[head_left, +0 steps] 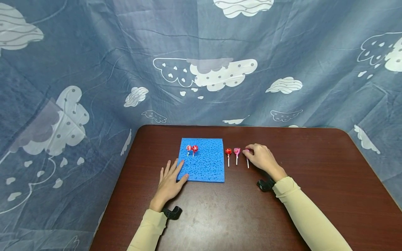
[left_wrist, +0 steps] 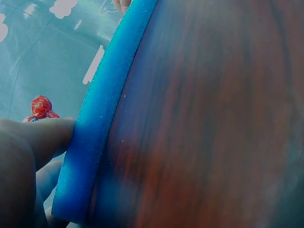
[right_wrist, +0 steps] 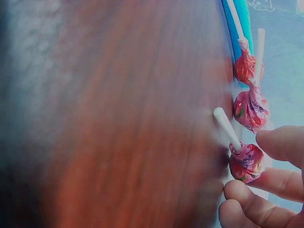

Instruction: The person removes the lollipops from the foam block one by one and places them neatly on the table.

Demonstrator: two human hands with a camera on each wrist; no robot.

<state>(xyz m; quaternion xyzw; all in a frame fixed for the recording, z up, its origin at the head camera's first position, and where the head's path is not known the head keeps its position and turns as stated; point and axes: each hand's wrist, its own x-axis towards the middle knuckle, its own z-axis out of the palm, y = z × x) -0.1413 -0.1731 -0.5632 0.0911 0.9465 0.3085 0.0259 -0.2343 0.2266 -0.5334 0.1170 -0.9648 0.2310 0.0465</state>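
My left hand point(head_left: 170, 185) rests with spread fingers at the left edge of a blue foam board point(head_left: 204, 167), its thumb over the lower left corner. Two red-wrapped lollipops point(head_left: 195, 149) stand upright in the board near its upper left. My right hand point(head_left: 263, 158) is at a pink-wrapped lollipop point(right_wrist: 246, 162) lying on the table. Its thumb and fingers are bent about the candy head, with a small gap seen beside the thumb in the right wrist view. Left of it lie another pink lollipop point(head_left: 237, 151) and a red lollipop point(head_left: 228, 151), sticks toward me.
The brown wooden table point(head_left: 207, 212) has rounded far corners. A blue cloud-patterned curtain point(head_left: 201, 108) hangs behind it and along the left. Black wrist bands point(head_left: 265, 185) sit on both wrists.
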